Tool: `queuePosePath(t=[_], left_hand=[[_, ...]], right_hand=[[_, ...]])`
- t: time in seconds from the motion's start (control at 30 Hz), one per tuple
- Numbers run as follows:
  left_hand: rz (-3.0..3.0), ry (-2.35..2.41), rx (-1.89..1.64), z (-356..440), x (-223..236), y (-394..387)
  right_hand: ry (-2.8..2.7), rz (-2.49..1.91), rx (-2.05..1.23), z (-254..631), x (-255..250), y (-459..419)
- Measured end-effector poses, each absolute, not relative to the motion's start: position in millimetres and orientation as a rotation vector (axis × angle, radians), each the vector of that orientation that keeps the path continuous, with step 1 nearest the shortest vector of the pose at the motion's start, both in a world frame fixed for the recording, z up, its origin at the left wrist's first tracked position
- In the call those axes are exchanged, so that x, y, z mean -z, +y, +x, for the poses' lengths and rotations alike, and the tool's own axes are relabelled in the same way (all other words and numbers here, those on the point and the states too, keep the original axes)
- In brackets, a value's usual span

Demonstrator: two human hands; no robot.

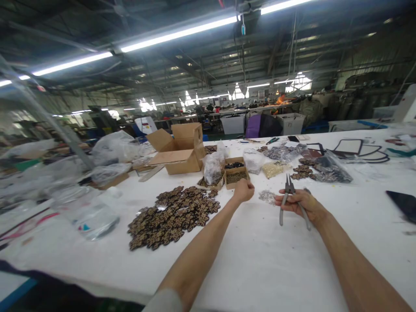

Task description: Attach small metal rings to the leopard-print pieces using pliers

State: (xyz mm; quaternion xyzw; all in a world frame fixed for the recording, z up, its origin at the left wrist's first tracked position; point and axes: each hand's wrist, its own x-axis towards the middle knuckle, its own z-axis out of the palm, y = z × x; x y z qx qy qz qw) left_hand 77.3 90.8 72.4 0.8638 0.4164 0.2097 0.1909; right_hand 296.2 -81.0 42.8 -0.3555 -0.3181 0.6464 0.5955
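My right hand (pixel 300 204) is closed around the grey handles of a pair of pliers (pixel 289 187), whose dark jaws point away from me. My left hand (pixel 243 190) is closed just in front of a small cardboard box (pixel 236 177) of tiny brass-coloured pieces; whatever its fingers pinch is hidden. Between the hands lies a scatter of small silvery bits (pixel 267 196) on the white table. To the left spreads a heap of flat brown patterned flower-shaped pieces (pixel 172 216).
An open carton (pixel 182 151) stands behind the heap. Clear plastic bags (pixel 212 168) lie beside the small boxes. Farther right are bagged parts (pixel 331 169), more brown pieces (pixel 302 172) and black-edged panels (pixel 349 147). A dark flat object (pixel 403 203) rests at the right edge.
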Motion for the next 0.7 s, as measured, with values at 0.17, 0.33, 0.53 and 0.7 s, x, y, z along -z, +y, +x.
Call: queuePosePath(t=[0.17, 0.33, 0.53, 0.7], left_hand=[[2.501, 1.076, -0.467, 137, -69, 92], [2.529, 1.077, -0.386, 164, -65, 100], [2.538, 1.105, -0.316, 178, -58, 109], [2.558, 1.14, -0.227, 189, -59, 115]], right_hand=[[-0.747, -0.86, -1.522, 302, -37, -77], [-0.747, -0.876, -1.527, 303, -37, -74], [-0.789, -0.876, -1.498, 296, -47, -77], [-0.768, -0.9, -1.53, 294, -42, -73]])
